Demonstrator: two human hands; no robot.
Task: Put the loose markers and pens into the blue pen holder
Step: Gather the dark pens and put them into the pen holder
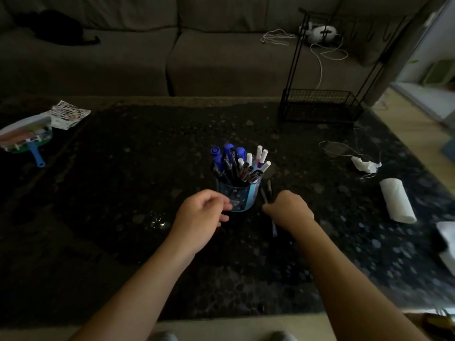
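The blue pen holder [242, 196] stands upright in the middle of the dark table, packed with several markers and pens [240, 163], blue-capped at the left and white-capped at the right. My left hand [200, 214] rests just left of the holder, fingers loosely curled, its fingertips near the holder's wall and holding nothing. My right hand [288, 210] is just right of the holder, closed on dark pens [266, 193] that stick out past the fingers toward the holder. A pen end [274, 228] shows below that hand.
A black wire rack [320, 107] stands at the back right. At the right lie a white paper roll [397, 200], a crumpled tissue [365, 164] and a thin cable [344, 146]. A plastic case with a blue handle [27, 136] sits far left. A couch is behind the table.
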